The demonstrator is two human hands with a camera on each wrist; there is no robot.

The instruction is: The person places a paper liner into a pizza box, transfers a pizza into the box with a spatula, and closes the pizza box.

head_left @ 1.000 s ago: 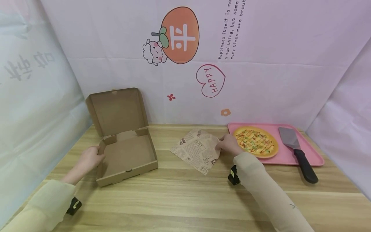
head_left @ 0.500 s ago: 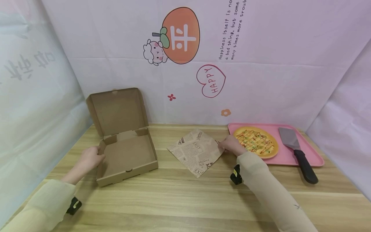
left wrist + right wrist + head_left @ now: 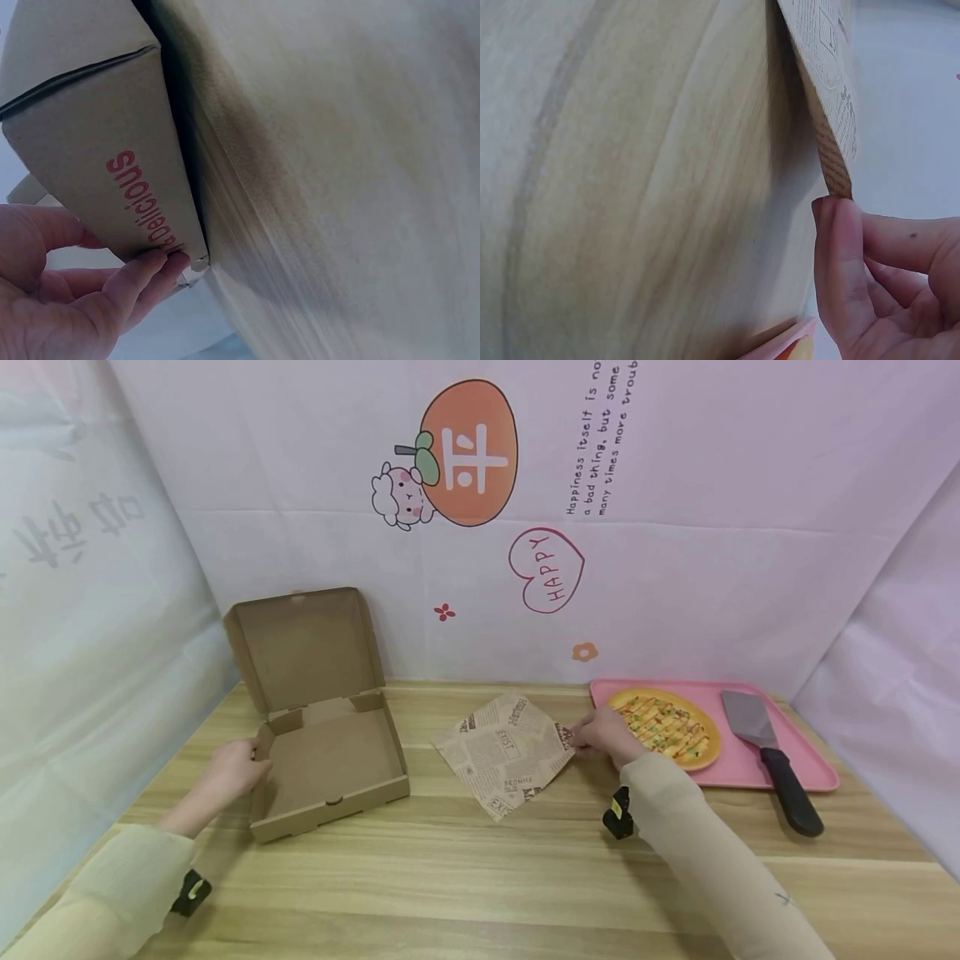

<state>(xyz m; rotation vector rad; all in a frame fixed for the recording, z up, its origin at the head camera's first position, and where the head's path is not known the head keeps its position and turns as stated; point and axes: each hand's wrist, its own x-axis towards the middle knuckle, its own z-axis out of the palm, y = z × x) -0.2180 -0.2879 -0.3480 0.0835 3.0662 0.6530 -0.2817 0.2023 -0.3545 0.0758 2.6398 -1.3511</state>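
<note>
A cardboard pizza box (image 3: 330, 752) stands with its lid raised on the left of the table. My left hand (image 3: 234, 770) grips the box's left side wall; in the left wrist view, thumb and fingers (image 3: 142, 277) pinch that wall near red lettering. At the middle lies a printed sheet of greaseproof paper (image 3: 502, 756). Its right corner is pinched between the thumb and fingertips of my right hand (image 3: 606, 735). The right wrist view shows the paper (image 3: 829, 97) lifted at that edge, with a shadow under it.
On the right, a pink tray (image 3: 738, 768) bears a pizza (image 3: 667, 727), partly hidden by my right hand. A spatula (image 3: 752, 717) with a black handle lies across the tray, its handle past the front edge. A printed cloth (image 3: 675, 593) hangs behind the table.
My right hand has shifted slightly right, and the pinched paper has turned, its front corner swinging left. The left hand and box have kept their place.
</note>
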